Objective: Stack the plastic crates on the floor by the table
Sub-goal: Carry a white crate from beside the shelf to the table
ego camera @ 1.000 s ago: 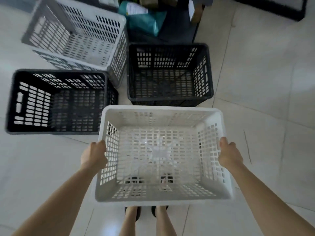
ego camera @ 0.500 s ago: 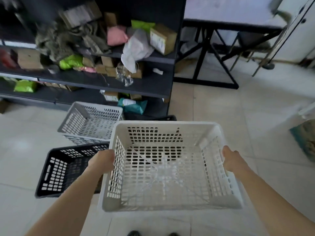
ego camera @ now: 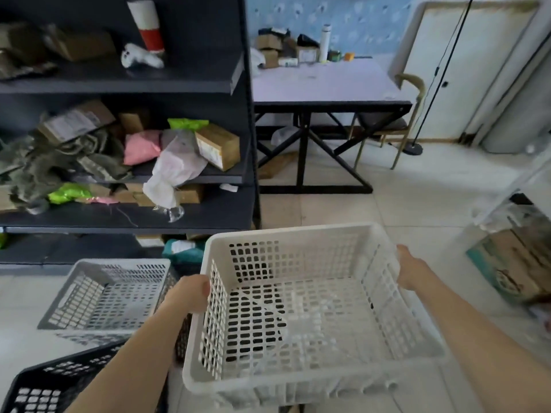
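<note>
I hold a white plastic crate (ego camera: 310,311) in the air in front of me, empty and tilted slightly. My left hand (ego camera: 190,293) grips its left rim and my right hand (ego camera: 410,271) grips its right rim. On the floor at the left stands a second white crate (ego camera: 104,296), resting on something beneath it. A black crate (ego camera: 44,389) sits at the bottom left corner, partly hidden by my left forearm. Another black crate (ego camera: 253,320) shows through the holes of the held crate. The table (ego camera: 322,90) with black crossed legs stands ahead.
A dark shelving unit (ego camera: 125,162) full of boxes, bags and cloth fills the left. A chair (ego camera: 396,123) stands by the table's right side. A cardboard box (ego camera: 512,263) leans at the right. Light floor tiles (ego camera: 402,204) lie between me and the table.
My view has tipped up from the floor crates to the shelf and table. Both hands kept hold of the white crate, which now hangs further right, over the black crate.
</note>
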The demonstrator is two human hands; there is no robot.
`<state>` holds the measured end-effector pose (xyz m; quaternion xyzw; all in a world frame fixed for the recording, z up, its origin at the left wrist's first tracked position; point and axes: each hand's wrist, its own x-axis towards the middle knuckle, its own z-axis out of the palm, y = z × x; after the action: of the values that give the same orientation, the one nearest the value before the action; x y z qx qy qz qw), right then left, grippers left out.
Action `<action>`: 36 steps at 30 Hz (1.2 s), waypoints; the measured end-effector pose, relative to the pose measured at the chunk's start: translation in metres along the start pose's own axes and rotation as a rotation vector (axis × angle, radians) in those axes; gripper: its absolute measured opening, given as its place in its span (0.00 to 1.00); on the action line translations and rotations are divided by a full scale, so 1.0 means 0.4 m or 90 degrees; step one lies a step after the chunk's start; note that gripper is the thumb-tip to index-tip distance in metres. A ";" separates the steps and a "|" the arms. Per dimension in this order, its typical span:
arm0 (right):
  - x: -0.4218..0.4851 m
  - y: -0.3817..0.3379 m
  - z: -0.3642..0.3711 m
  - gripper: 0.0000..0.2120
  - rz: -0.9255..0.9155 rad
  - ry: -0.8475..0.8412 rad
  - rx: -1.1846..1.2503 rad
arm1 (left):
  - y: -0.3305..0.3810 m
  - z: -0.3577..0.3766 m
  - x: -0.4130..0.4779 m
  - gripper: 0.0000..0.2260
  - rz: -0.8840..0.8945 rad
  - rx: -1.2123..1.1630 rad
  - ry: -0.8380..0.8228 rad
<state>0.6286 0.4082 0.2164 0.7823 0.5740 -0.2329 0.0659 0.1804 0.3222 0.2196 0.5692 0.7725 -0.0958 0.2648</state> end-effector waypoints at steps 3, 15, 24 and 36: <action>0.111 0.027 -0.060 0.21 0.056 -0.026 -0.043 | 0.096 -0.042 0.123 0.07 0.027 0.011 -0.013; 0.607 0.109 -0.265 0.14 0.151 -0.078 0.005 | 0.477 -0.145 0.583 0.10 0.091 0.010 -0.047; 1.087 0.085 -0.399 0.12 0.147 -0.114 0.040 | 0.730 -0.198 0.930 0.12 0.029 -0.022 -0.018; 1.677 -0.025 -0.393 0.18 0.195 -0.150 0.004 | 0.919 -0.248 1.507 0.11 0.045 -0.035 -0.082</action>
<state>0.8206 1.0515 0.0616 0.8278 0.4361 -0.3119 0.1649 0.3648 0.9888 0.0469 0.5810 0.7357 -0.1020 0.3327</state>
